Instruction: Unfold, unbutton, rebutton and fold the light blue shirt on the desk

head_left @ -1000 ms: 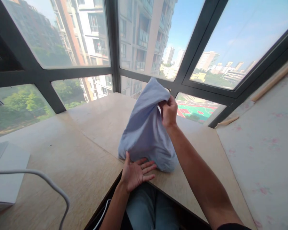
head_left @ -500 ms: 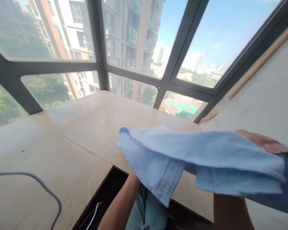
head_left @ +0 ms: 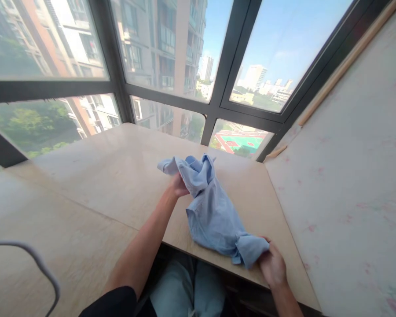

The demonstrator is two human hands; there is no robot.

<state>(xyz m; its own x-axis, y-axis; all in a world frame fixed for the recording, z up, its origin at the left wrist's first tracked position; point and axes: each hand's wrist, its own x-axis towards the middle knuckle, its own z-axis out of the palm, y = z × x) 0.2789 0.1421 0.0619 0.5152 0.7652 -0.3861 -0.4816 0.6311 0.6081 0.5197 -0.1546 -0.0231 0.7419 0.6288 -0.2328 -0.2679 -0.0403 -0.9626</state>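
Note:
A light blue shirt [head_left: 211,211] lies crumpled on the wooden table [head_left: 119,176], stretched from the middle toward the near edge. My left hand [head_left: 178,185] is closed on the shirt's far bunched end. Near the table's front edge, my right hand [head_left: 273,265] is closed on the shirt's near end, which is rolled into a small fold.
Large dark-framed windows [head_left: 214,101] wrap the far side of the table. A pale wall panel [head_left: 350,176] rises on the right. A white curved tube [head_left: 36,264] shows at the lower left. My jeans-clad legs [head_left: 185,295] sit in the gap below the table edge.
The shirt, held up and swung across in the air before, now lies on the table. My left hand moved from the near edge to its far end; my right hand came down to the near end.

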